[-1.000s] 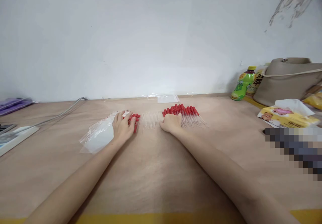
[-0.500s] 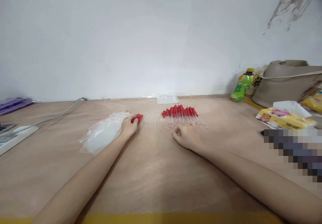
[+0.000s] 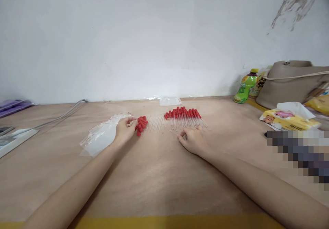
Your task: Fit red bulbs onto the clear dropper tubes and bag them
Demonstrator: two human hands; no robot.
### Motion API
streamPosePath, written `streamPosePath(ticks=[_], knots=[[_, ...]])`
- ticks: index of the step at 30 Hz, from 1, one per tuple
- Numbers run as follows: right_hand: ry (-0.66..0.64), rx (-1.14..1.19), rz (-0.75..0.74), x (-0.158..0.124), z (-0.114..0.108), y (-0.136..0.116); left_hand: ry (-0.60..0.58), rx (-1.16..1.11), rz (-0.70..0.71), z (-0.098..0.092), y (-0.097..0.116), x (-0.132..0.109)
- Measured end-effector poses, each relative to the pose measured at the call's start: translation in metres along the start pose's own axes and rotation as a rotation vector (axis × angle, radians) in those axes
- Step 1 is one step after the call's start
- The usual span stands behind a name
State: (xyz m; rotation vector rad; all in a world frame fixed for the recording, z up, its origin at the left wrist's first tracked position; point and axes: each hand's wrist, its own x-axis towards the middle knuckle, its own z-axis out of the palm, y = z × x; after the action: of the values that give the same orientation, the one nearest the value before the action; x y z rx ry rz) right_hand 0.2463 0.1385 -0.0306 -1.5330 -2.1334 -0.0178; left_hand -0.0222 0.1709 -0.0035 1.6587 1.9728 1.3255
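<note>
Two bare hands lay on a pale wooden worktop (image 3: 159, 184) among parts for small droppers. The left hand (image 3: 124, 131) rested at the right edge of a stack of clear plastic bags (image 3: 99, 138), its grip loosely apart, thumb and forefinger spread and closed on nothing, just beside a small heap of red rubber caps (image 3: 141, 124). To the right of that heap lay a row of bare clear glass tubes (image 3: 154, 122), faint against the wood. Farther right, a fanned row of red-capped droppers (image 3: 183, 116) pointed its glass tips toward the near edge. The right hand (image 3: 193, 140) sat palm down at those tips, fingers curled onto the worktop; whether its grip was clamped on a dropper could not be told. A single clear bag (image 3: 169, 101) lay at the far edge against the white wall. At far right stood a green drink bottle (image 3: 244, 86), a beige handbag (image 3: 290, 83) and a yellow tissue pack (image 3: 289, 117). A grey cable (image 3: 61, 116) ran along the far left.
</note>
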Motion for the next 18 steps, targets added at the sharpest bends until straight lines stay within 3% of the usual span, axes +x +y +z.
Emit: streamPosePath(ticks=[7,14,18], knots=[[0.01,-0.05,-0.015,0.0,0.003,0.001,-0.063,0.219,0.086,-0.005,-0.035,-0.002],[0.038,-0.145,-0.015,-0.004,0.006,0.001,-0.175,0.267,0.151,-0.004,-0.031,-0.001],[0.085,-0.138,-0.012,-0.006,0.006,0.003,-0.126,0.361,0.227,-0.006,-0.026,-0.006]])
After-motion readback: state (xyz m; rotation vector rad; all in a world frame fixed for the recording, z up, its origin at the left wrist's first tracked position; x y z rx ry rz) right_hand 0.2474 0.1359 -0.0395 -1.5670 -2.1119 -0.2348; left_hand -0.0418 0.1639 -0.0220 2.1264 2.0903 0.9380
